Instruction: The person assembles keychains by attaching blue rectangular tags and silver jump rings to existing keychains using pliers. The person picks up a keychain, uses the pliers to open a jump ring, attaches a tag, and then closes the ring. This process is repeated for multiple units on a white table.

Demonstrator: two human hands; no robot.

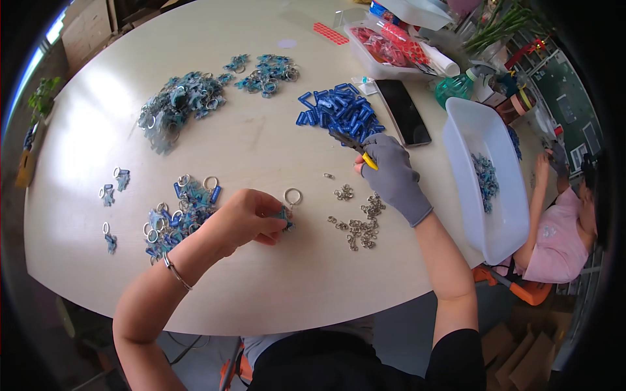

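Currently the left hand [244, 217] is pinching a key ring charm [287, 210] against the table [261, 287]; right, the gloved right hand [391, 174] is gripping yellow-handled pliers [352, 146], pointing far-left.

A single head-worn fisheye view looks steeply down, close over the round table [274, 287].

The bare left hand [244, 218] hides most of the small blue charm on a silver ring [287, 207], and the grey-gloved right hand [391, 174] covers the yellow-handled pliers' grip [355, 147].
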